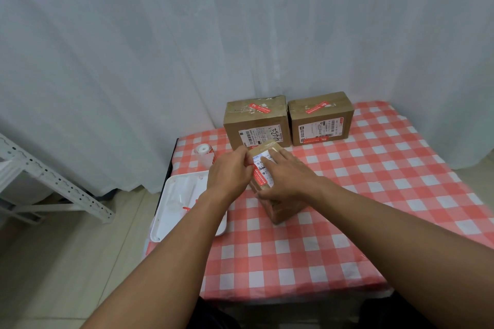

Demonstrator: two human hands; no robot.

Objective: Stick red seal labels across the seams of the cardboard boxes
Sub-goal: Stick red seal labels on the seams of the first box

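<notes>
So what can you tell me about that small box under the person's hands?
The small brown cardboard box sits near the middle of the red-and-white checked tablecloth, turned at an angle. Its top carries a white printed shipping label and a red seal label. The left hand pinches at the top edge, while the right hand lies flat on top, holding it down.

Soft, even daylight passes through the white curtain (240,35) beyond the hands, shadows are faint, and the edges bend and blur.
</notes>
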